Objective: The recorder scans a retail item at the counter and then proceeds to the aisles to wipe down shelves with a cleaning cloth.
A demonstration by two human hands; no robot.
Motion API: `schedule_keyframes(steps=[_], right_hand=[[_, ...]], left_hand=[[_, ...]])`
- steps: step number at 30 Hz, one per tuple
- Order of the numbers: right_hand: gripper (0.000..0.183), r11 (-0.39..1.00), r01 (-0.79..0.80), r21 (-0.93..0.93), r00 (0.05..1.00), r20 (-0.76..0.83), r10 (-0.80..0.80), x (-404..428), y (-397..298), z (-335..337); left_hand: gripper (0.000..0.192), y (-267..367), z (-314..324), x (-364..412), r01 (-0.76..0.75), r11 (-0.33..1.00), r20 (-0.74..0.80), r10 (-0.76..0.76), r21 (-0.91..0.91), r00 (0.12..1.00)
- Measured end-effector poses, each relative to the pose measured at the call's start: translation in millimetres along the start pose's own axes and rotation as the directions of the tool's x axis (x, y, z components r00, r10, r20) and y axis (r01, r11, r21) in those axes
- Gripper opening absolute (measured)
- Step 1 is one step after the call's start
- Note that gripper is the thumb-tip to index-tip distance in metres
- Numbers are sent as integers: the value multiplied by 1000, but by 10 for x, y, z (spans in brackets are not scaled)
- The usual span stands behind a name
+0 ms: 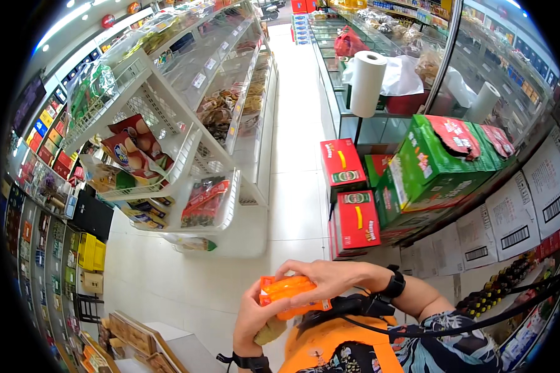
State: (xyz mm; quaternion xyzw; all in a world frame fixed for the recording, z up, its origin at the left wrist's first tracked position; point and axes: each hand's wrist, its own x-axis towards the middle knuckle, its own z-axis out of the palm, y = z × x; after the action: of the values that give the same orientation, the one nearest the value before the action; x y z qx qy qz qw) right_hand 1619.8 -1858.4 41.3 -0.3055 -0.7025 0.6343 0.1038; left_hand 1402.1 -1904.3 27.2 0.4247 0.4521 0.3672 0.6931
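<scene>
An orange plastic packet (289, 291) is held between both hands in front of the orange apron. My left hand (256, 312) grips it from the left, with its thumb across the lower side. In the same hand, below the packet, is a greenish-brown cloth-like thing (270, 330), partly hidden by the fingers. My right hand (331, 282) lies over the packet from above and the right, fingers bent onto its upper side. Both wrists wear black straps, and a black cable runs to the right.
A white shelf rack (256, 186) with snack packets stands ahead on the left. Red cartons (358, 219) and green cartons (438, 172) are stacked ahead on the right, by a glass counter carrying a plastic bag roll (368, 84). A tiled aisle (294, 196) runs between.
</scene>
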Motion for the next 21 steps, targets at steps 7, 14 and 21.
schedule_keyframes(steps=[7,14,21], right_hand=[[56,941,339,-5,912,-244,-330,1247,137,-273],[57,917,188,351,959,-269,-94,2158,123,-1130],[65,942,315,113,894,-368,-255,2952,46,-2210]], left_hand=[[42,166,-775,491,-206,916,-272,113,-344,956],[40,316,-1519,1383,-252,922,-289,166,-294,943],[45,1027,-1701,2972,-246,962,-294,202,-120,934]])
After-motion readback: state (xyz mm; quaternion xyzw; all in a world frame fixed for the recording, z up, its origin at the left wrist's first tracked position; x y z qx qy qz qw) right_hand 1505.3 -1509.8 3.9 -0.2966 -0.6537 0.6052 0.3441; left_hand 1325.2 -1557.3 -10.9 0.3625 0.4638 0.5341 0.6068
